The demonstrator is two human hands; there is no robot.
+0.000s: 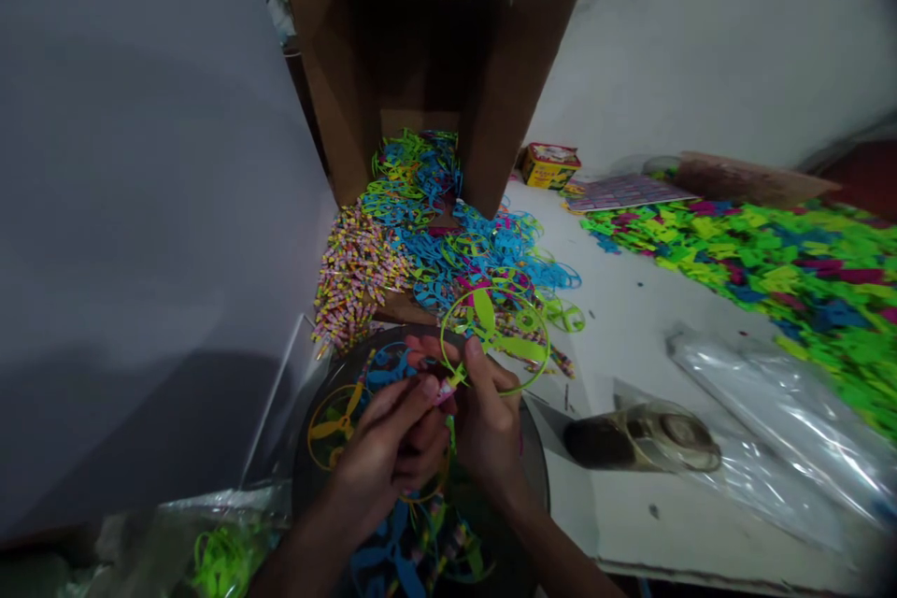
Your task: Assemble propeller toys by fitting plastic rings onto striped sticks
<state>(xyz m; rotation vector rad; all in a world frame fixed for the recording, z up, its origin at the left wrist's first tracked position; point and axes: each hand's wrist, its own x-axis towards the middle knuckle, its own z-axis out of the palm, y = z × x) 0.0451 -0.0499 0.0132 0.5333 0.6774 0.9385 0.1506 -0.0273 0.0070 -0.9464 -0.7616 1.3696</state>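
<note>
My left hand [396,434] pinches a small pink-and-yellow patterned stick [447,390] between thumb and fingers. In my right hand [491,420] is a lime-green ringed propeller [519,347], held near its hub with the ring standing up above my fingers. The stick's end meets the propeller's hub; whether they are locked together I cannot tell. Both hands are over a dark round tub [536,458], which holds orange and blue propellers, some with sticks. Beyond the tub lie a heap of similar patterned sticks [357,271] and a tangle of blue and green propellers [483,243].
A cardboard box [533,65] lies with its opening toward me, propellers spilling out. To the right are a yellow-red small box [550,166], a pile of green flat pieces [763,252], a dark bottle-like container [609,441] and clear plastic bags [763,411]. A grey panel [140,206] bounds the left.
</note>
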